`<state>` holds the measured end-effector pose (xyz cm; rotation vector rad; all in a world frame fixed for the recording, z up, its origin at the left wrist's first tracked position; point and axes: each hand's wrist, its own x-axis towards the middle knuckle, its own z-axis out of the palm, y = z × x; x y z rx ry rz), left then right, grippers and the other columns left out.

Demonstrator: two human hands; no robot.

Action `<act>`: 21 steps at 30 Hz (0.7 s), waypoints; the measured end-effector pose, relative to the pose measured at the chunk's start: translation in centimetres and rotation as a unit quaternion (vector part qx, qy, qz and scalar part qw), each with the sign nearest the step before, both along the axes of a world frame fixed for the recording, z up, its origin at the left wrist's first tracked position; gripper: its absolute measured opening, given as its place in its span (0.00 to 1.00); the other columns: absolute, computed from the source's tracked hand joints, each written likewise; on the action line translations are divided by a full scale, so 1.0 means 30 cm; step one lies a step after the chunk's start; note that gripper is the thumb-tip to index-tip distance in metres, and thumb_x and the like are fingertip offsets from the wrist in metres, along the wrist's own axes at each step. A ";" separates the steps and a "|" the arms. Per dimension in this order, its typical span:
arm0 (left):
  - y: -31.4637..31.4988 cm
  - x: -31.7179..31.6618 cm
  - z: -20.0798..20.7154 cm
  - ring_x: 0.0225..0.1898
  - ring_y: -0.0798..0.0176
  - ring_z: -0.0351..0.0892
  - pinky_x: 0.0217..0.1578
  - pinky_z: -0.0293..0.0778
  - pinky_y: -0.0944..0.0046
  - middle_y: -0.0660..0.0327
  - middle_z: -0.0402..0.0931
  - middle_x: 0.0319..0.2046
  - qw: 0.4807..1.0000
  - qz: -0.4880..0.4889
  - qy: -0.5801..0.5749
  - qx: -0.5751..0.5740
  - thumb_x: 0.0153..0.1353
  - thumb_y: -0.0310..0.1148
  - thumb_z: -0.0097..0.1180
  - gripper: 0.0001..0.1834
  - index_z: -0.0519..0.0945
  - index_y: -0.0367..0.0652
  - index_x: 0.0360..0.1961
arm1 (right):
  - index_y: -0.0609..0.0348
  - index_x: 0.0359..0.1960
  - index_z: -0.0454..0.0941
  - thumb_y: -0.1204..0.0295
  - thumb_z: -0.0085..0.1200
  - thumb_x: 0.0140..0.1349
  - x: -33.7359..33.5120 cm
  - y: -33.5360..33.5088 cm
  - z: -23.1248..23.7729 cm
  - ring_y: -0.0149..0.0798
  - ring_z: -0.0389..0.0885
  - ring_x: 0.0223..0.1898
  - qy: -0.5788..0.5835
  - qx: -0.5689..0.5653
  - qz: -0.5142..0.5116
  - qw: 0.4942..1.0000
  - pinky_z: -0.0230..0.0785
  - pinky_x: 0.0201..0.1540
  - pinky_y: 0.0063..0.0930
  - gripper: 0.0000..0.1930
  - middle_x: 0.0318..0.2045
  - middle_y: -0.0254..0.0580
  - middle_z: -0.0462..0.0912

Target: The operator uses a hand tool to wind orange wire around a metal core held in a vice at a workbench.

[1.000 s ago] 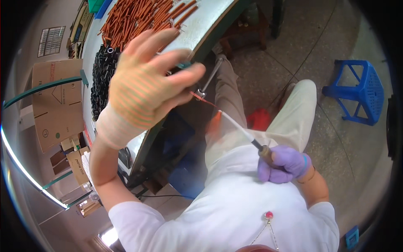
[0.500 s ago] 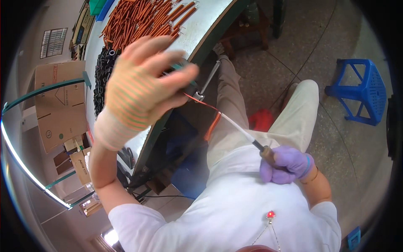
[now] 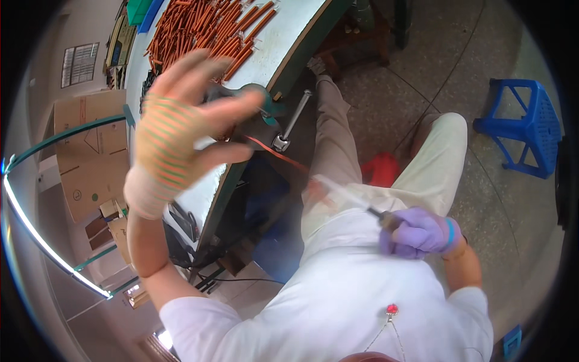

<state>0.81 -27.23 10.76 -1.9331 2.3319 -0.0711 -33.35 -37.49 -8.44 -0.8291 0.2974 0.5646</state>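
My left hand, in a pale glove with orange and green stripes, is raised over the table edge with its fingers apart, holding nothing I can see. Beside its fingertips a dark green vise with a metal bar handle sits at the edge. From near the vise a thin orange strip runs to the tip of a wooden-handled rod tool. My right hand, in a purple glove, is wrapped round that handle in front of my waist. The tool's pale shaft and tip are blurred.
Many orange coil springs lie piled on the white tabletop, partly behind my left hand. A blue plastic stool stands on the floor at the right. Cardboard boxes are at the left. Something red lies between my legs.
My left hand has drawn back to the left, away from the vise, and its fingers have spread. My right hand, still round the tool handle, has shifted slightly right.
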 end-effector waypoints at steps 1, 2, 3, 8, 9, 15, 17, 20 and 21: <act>-0.030 -0.044 -0.015 0.61 0.48 0.75 0.62 0.70 0.49 0.59 0.82 0.49 0.997 -0.065 -0.044 0.020 0.46 0.36 0.72 0.29 0.86 0.53 0.54 | 0.67 0.43 0.79 0.61 0.51 0.72 -0.018 0.027 0.008 0.25 0.72 0.17 -0.073 -0.107 -0.087 0.988 0.66 0.21 0.23 0.17 0.18 0.31 0.76; -0.068 -0.082 -0.030 0.56 0.48 0.78 0.59 0.73 0.49 0.58 0.83 0.45 0.983 -0.160 -0.089 0.023 0.49 0.35 0.71 0.25 0.86 0.49 0.52 | 0.66 0.42 0.78 0.63 0.52 0.72 -0.012 0.058 0.025 0.25 0.73 0.18 -0.135 -0.204 -0.189 0.951 0.67 0.23 0.23 0.14 0.19 0.32 0.77; -0.109 -0.102 -0.022 0.54 0.49 0.80 0.57 0.74 0.50 0.59 0.83 0.42 0.987 -0.140 -0.075 -0.019 0.49 0.33 0.70 0.24 0.87 0.51 0.51 | 0.65 0.42 0.78 0.65 0.53 0.71 0.017 0.081 0.044 0.25 0.75 0.20 -0.190 -0.296 -0.273 0.896 0.69 0.24 0.23 0.12 0.21 0.33 0.78; -0.273 -0.009 -0.039 0.32 0.62 0.82 0.38 0.78 0.63 0.68 0.80 0.26 0.963 -0.203 -0.013 -0.179 0.58 0.28 0.70 0.21 0.84 0.47 0.54 | 0.62 0.38 0.77 0.64 0.52 0.73 0.282 0.107 0.092 0.26 0.73 0.18 -0.132 -0.115 -0.322 0.930 0.67 0.23 0.24 0.12 0.20 0.34 0.76; -0.285 0.032 -0.054 0.30 0.66 0.81 0.36 0.78 0.64 0.70 0.80 0.24 0.961 -0.193 -0.013 -0.198 0.59 0.29 0.71 0.21 0.83 0.46 0.54 | 0.62 0.37 0.78 0.59 0.47 0.76 0.298 0.091 0.091 0.26 0.71 0.17 -0.123 0.004 -0.159 0.980 0.64 0.21 0.23 0.18 0.18 0.32 0.74; -0.164 0.195 -0.081 0.29 0.63 0.79 0.33 0.75 0.63 0.61 0.78 0.27 0.980 0.019 -0.010 -0.198 0.59 0.27 0.67 0.16 0.88 0.51 0.49 | 0.61 0.42 0.82 0.52 0.42 0.80 0.305 0.157 0.104 0.23 0.66 0.12 -0.010 0.385 -0.045 0.922 0.56 0.15 0.19 0.24 0.14 0.27 0.71; -0.085 0.185 -0.084 0.26 0.68 0.77 0.31 0.75 0.66 0.63 0.79 0.26 0.964 0.170 0.039 -0.202 0.61 0.27 0.66 0.15 0.88 0.48 0.50 | 0.61 0.43 0.82 0.51 0.40 0.80 0.375 0.202 0.112 0.22 0.66 0.12 -0.072 0.458 -0.071 0.883 0.55 0.15 0.18 0.26 0.14 0.26 0.71; 0.015 0.165 -0.098 0.31 0.75 0.76 0.37 0.76 0.69 0.67 0.82 0.29 0.881 0.359 0.262 -0.163 0.61 0.25 0.66 0.20 0.86 0.42 0.55 | 0.63 0.42 0.82 0.51 0.38 0.81 0.425 0.182 0.093 0.21 0.65 0.11 -0.021 0.476 -0.040 0.879 0.55 0.14 0.18 0.27 0.14 0.25 0.71; 0.036 0.159 -0.086 0.35 0.76 0.76 0.42 0.77 0.71 0.68 0.82 0.35 0.843 0.444 0.277 -0.122 0.61 0.24 0.65 0.23 0.84 0.39 0.59 | 0.63 0.42 0.82 0.51 0.37 0.81 0.413 0.161 0.084 0.21 0.65 0.11 0.005 0.505 -0.015 0.863 0.55 0.14 0.18 0.28 0.14 0.25 0.71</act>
